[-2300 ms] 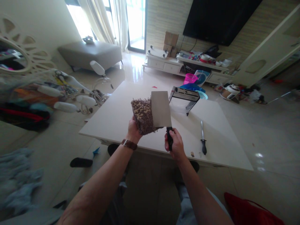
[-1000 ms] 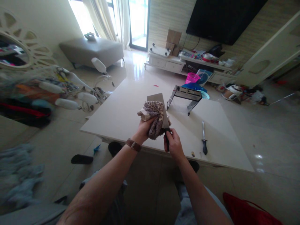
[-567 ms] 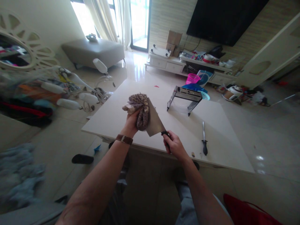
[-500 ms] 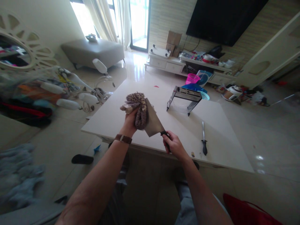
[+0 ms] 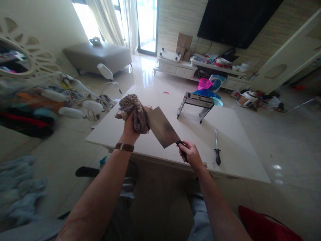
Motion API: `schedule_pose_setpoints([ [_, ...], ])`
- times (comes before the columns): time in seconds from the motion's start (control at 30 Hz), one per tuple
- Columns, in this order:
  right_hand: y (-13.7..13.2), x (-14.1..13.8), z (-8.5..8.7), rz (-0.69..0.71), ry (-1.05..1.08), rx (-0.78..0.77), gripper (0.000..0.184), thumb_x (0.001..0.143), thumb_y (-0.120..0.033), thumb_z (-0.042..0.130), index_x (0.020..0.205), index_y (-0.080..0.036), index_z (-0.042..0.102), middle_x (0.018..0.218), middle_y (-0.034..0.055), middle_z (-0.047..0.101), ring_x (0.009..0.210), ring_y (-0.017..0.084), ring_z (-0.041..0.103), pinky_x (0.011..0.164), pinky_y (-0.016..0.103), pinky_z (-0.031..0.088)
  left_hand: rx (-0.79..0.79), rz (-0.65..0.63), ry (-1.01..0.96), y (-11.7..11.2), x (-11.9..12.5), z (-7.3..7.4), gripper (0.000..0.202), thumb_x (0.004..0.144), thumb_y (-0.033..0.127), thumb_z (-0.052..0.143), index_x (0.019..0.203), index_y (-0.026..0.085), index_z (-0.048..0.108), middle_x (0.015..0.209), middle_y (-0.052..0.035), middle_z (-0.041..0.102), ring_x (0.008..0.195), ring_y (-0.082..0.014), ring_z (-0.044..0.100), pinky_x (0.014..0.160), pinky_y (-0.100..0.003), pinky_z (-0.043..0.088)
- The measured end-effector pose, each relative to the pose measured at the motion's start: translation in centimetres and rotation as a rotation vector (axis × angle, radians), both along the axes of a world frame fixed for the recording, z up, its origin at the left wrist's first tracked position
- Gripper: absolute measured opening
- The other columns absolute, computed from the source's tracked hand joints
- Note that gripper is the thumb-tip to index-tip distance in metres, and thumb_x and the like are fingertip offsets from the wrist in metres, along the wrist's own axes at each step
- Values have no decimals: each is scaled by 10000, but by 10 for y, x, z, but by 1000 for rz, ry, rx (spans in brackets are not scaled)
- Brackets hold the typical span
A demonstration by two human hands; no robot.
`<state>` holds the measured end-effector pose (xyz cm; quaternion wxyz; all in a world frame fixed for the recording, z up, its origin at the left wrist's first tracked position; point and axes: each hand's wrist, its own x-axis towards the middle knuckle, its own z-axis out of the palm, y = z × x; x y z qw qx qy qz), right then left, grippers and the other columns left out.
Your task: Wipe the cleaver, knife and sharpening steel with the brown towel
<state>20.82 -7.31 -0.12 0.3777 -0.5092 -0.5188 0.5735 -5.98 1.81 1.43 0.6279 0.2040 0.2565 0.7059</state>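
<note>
My right hand (image 5: 190,154) is closed round the black handle of a cleaver (image 5: 163,129). The broad metal blade points up and to the left, above the white table (image 5: 120,140). In my left hand (image 5: 130,129) is a bunched brown-and-beige cloth (image 5: 135,112), gripped from below. The cloth's right side lies close to the blade's far end; I cannot tell whether they touch. A sharpening steel (image 5: 217,147) with a black handle lies on the table to the right of my right hand.
A metal-framed stand (image 5: 197,100) is on the table beyond the cleaver. A small red scrap (image 5: 166,92) lies near the far edge. White lamp shades (image 5: 71,112) stick out at the table's left. A pink basket (image 5: 204,83) sits behind the stand.
My left hand and the cloth have moved left, uncovering more of the blade. My right hand with the cleaver has shifted slightly right, and the blade now faces the camera more.
</note>
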Motion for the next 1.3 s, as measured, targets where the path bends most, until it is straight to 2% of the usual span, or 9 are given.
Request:
schedule_pose_setpoints([
  [0.2, 0, -10, 3, -223, 275, -32, 358, 800, -522, 705, 885, -194, 589, 548, -75, 546, 334, 60, 404, 315, 189, 289, -2, -160, -50, -12, 22, -1, 388, 995, 477, 516, 1170, 189, 708, 1260, -65, 733, 1396, -244, 524, 1230, -417, 364],
  [0.33, 2, -15, 7, -310, 372, -49, 404, 764, -544, 731, 902, -207, 557, 551, -85, 529, 339, 61, 403, 312, 188, 293, -53, -304, -48, -20, 43, -7, 455, 931, 555, 602, 1193, 196, 700, 1257, -79, 732, 1387, -276, 534, 1199, -449, 406],
  [0.5, 5, -16, 3, -347, 299, 10, 386, 798, -558, 693, 881, -221, 525, 561, -89, 519, 339, 63, 407, 309, 196, 292, -162, -449, 13, -29, 67, -14, 517, 745, 591, 792, 1082, 203, 736, 1120, -103, 770, 1272, -345, 624, 1078, -487, 519],
  [0.6, 3, -18, -2, -350, 171, 85, 364, 840, -557, 657, 836, -230, 496, 579, -88, 527, 345, 62, 414, 310, 199, 300, -214, -510, 40, -38, 81, -18, 480, 662, 505, 874, 996, 186, 743, 1072, -119, 776, 1196, -366, 666, 1038, -494, 544],
  [0.67, 0, -20, -3, -334, 98, 108, 357, 860, -567, 633, 857, -234, 505, 572, -90, 516, 346, 70, 419, 309, 205, 306, -236, -468, 63, -44, 92, -20, 472, 604, 365, 923, 990, 172, 732, 1080, -120, 773, 1152, -353, 688, 1038, -484, 542],
  [0.77, -4, -24, 0, -326, 9, 141, 335, 884, -563, 606, 895, -236, 532, 543, -97, 472, 353, 82, 421, 317, 210, 318, -235, -259, 111, -51, 106, -22, 528, 543, 197, 937, 1016, 171, 706, 1078, -90, 771, 1076, -296, 716, 1036, -457, 538],
  [0.83, -6, -26, 3, -322, -32, 160, 308, 898, -537, 595, 883, -234, 541, 533, -95, 461, 355, 83, 419, 326, 213, 323, -236, -176, 124, -52, 111, -23, 530, 535, 187, 937, 1007, 164, 697, 1054, -83, 771, 1028, -277, 726, 1019, -458, 542],
  [0.97, -4, -29, 6, -315, -23, 149, 308, 891, -534, 602, 880, -231, 549, 525, -93, 451, 350, 87, 406, 324, 223, 313, -238, -118, 134, -51, 110, -22, 531, 512, 195, 947, 978, 159, 696, 1022, -78, 773, 987, -271, 730, 1001, -465, 550],
  [1.3, -4, -30, 3, -268, -13, 124, 320, 872, -521, 626, 820, -216, 542, 564, -71, 512, 362, 69, 423, 333, 208, 299, -194, -29, 155, -38, 79, -12, 519, 549, 231, 941, 1008, 167, 709, 1028, -71, 779, 1016, -292, 731, 991, -479, 564],
])
